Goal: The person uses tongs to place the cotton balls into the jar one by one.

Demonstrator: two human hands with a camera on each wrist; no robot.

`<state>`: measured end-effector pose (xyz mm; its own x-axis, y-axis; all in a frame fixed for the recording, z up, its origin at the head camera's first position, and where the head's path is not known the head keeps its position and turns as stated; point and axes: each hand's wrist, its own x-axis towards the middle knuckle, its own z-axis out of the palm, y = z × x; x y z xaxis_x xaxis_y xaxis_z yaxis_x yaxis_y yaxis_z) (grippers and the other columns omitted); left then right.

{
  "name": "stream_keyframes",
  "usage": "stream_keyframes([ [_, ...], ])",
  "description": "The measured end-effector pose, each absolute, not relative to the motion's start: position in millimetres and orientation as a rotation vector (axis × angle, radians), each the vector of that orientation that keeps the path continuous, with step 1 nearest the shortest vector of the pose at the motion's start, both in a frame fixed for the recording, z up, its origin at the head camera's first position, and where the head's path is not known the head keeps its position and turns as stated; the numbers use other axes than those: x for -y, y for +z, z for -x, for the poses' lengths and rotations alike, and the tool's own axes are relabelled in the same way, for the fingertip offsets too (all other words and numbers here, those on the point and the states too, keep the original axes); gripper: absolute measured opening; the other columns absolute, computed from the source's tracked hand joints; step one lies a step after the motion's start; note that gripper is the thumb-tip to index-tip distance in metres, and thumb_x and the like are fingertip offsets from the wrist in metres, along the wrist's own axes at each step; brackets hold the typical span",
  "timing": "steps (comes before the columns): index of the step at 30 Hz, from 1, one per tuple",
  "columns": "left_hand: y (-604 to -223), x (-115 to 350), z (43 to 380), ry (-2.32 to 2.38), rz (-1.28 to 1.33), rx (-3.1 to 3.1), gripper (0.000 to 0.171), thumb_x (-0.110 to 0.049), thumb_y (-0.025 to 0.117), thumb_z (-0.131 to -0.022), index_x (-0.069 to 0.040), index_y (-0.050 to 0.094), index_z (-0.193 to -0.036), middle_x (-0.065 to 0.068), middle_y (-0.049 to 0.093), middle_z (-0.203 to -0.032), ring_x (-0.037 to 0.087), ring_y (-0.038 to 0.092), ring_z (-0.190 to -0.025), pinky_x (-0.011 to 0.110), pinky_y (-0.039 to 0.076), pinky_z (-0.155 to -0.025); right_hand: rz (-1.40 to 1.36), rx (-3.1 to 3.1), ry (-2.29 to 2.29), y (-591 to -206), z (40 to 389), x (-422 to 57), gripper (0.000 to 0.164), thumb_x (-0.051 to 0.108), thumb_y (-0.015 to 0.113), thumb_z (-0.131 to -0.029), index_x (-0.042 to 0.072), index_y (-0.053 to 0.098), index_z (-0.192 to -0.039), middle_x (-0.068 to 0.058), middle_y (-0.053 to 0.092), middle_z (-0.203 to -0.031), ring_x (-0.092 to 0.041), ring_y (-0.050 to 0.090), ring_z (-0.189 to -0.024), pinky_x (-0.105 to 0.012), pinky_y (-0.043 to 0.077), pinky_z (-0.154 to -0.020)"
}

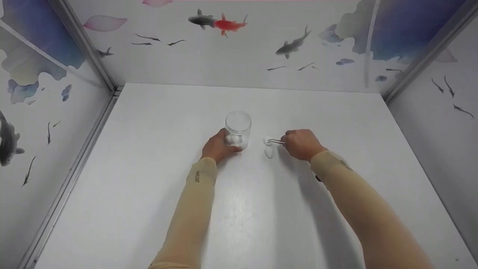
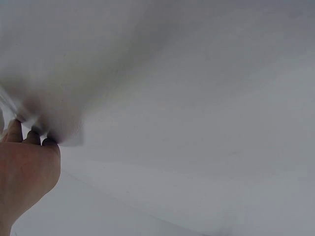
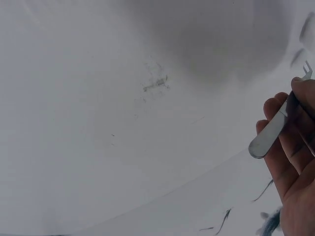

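The left hand (image 1: 217, 147) curls its fingers round a clear jar (image 1: 238, 121) on the tabletop (image 1: 160, 119), presumably to steady it, while the right hand (image 1: 303, 144) pinches a two-pronged metal tool (image 3: 268, 137) with its tip at one of two white lumps (image 1: 269, 152) right of the jar.

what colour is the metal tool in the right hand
The metal tool is silver, best seen in the right wrist view.

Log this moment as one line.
left hand: holds clear jar, white pieces inside; right hand: grips metal tool, tip at one white piece; another white piece: on table
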<state>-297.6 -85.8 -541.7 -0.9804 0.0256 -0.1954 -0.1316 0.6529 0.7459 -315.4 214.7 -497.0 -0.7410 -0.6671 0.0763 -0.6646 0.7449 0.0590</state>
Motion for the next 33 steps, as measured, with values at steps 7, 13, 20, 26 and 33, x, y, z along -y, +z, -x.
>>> stream_keyframes([
  [7, -539.7, 84.2, 297.0, 1.263, 0.093, -2.646, 0.096, -0.045, 0.086, -0.074, -0.02, 0.038, -0.153, 0.001, 0.045, -0.153, 0.023, 0.037, -0.142, 0.042, 0.028, -0.118, -1.09, 2.795, 0.045, -500.5, 314.7, -215.6, 0.007, 0.004, 0.071, -0.088, 0.006, 0.076, -0.084, -0.006, 0.066, -0.074, -0.021, 0.061, -0.06, -0.041, 0.056, -0.056],
  [13, -539.2, 83.3, 297.0, 1.264, 0.092, -2.647, 0.096, -0.045, 0.087, -0.074, -0.019, 0.038, -0.153, 0.002, 0.046, -0.152, 0.023, 0.038, -0.142, 0.042, 0.028, -0.118, -1.062, 2.774, 0.03, -500.6, 315.7, -215.4, 0.013, 0.002, 0.067, -0.089, 0.007, 0.077, -0.082, -0.005, 0.067, -0.073, -0.019, 0.059, -0.056, -0.039, 0.055, -0.052],
  [20, -540.0, 83.7, 297.7, 1.248, 0.099, -2.661, 0.094, -0.045, 0.087, -0.074, -0.019, 0.04, -0.152, 0.002, 0.047, -0.151, 0.023, 0.039, -0.141, 0.04, 0.03, -0.117, -1.036, 2.781, 0.031, -494.6, 316.7, -218.7, 0.013, 0.003, 0.067, -0.09, 0.008, 0.077, -0.084, -0.004, 0.067, -0.074, -0.02, 0.061, -0.058, -0.04, 0.056, -0.052],
  [26, -540.5, 85.4, 298.5, 1.201, 0.097, -2.682, 0.094, -0.047, 0.086, -0.075, -0.017, 0.041, -0.151, 0.004, 0.048, -0.15, 0.024, 0.041, -0.139, 0.04, 0.032, -0.115, -1.012, 2.776, 0.061, -488.1, 318.5, -222.6, 0.012, 0.003, 0.067, -0.089, 0.008, 0.079, -0.087, -0.005, 0.069, -0.076, -0.021, 0.063, -0.059, -0.041, 0.057, -0.053],
  [33, -540.1, 86.0, 298.6, 1.201, 0.087, -2.674, 0.092, -0.046, 0.086, -0.075, -0.016, 0.042, -0.15, 0.005, 0.05, -0.149, 0.026, 0.043, -0.138, 0.041, 0.034, -0.114, -1.002, 2.737, 0.05, -476.4, 318.4, -228.8, 0.012, 0.003, 0.068, -0.089, 0.007, 0.079, -0.087, -0.006, 0.069, -0.077, -0.023, 0.066, -0.061, -0.042, 0.057, -0.053],
])
